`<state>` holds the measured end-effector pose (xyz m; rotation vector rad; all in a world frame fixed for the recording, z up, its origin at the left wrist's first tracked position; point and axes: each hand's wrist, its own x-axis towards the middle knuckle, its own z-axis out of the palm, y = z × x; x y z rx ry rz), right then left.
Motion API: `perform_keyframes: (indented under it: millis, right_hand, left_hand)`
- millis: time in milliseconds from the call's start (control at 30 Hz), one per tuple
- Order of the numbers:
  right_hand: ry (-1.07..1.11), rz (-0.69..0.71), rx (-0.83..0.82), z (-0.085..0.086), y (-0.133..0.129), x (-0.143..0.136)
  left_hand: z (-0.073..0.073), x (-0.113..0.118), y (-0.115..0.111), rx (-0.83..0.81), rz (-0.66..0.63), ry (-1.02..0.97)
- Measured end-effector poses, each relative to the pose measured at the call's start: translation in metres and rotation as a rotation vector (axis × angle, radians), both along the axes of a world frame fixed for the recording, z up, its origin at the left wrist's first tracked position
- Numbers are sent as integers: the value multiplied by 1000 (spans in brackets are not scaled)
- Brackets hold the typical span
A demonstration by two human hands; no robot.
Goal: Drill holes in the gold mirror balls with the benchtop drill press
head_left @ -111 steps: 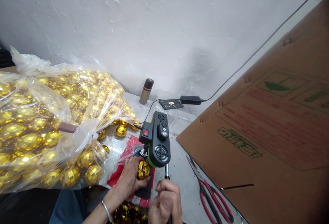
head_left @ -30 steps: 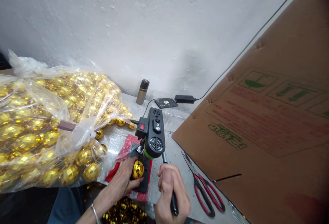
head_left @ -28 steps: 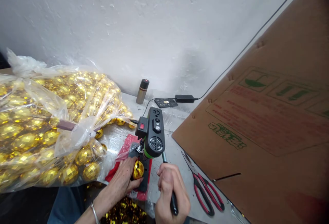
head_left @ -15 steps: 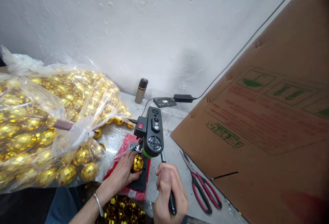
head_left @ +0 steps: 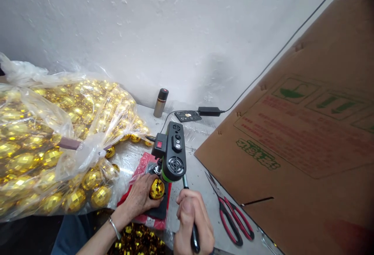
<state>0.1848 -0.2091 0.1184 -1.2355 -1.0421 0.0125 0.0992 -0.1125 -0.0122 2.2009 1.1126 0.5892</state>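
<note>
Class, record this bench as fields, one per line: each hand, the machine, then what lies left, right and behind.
Left hand: holds gold ball
Right hand: grips lever
Machine: black, red switch
Left: clear bag, gold balls inside
Right: open scissors, cardboard box
Behind: upright bottle, adapter

left fingers [head_left: 154, 203] partly hidden, bag [head_left: 67, 122] cut off
</note>
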Motion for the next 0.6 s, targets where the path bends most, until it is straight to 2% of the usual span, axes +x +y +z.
perform_keyframes:
  millis: [100,200,367,467,600]
  right_hand:
    - [0,0,-7,-6,-2,-3]
    - [-47,-4,10,-21,-2,0]
    - [-279,-46,147,-48,6,13]
    - [-306,-81,209,-54,12,15]
    - [-268,-117,201,-56,15,12]
  left_hand:
    - [-4,1,1,28,11,-4]
    - [-7,1,1,39,18,-4]
    - [-11,0,0,46,15,-50]
    - [-15,-1,0,58,18,-82]
    - [-16,-1,-1,58,21,-82]
